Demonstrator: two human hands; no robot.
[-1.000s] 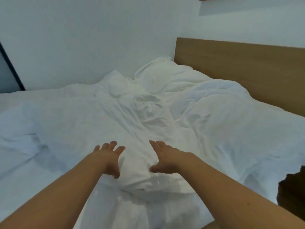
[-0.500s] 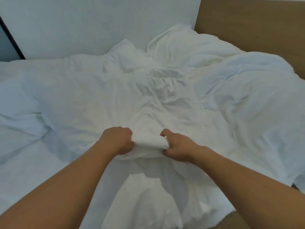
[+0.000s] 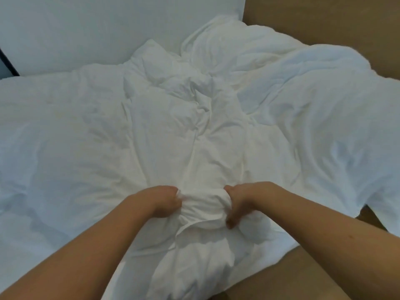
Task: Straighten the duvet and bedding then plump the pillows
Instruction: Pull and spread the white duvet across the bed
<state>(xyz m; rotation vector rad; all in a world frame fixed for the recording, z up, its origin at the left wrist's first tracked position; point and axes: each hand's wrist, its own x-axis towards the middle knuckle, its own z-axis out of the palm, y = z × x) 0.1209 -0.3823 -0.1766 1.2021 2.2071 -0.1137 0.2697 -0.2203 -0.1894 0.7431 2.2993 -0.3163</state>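
Observation:
A crumpled white duvet (image 3: 205,135) covers most of the bed, bunched into folds down the middle. My left hand (image 3: 163,201) and my right hand (image 3: 240,201) both grip a gathered wad of its near edge, fists closed, about a hand's width apart. One white pillow (image 3: 233,37) lies at the back against the headboard. A second white pillow (image 3: 313,87) lies to its right, partly under the duvet. The white bottom sheet (image 3: 23,241) shows at the lower left.
A wooden headboard (image 3: 324,18) runs along the back right. A white wall (image 3: 97,29) borders the far side of the bed, with a dark frame edge (image 3: 8,63) at far left. Brown floor (image 3: 320,278) shows at the lower right beside the mattress.
My hands went from open above the duvet to gripping its near edge. The grasped fabric is now bunched more tightly and pulled toward me. The view has tilted downward.

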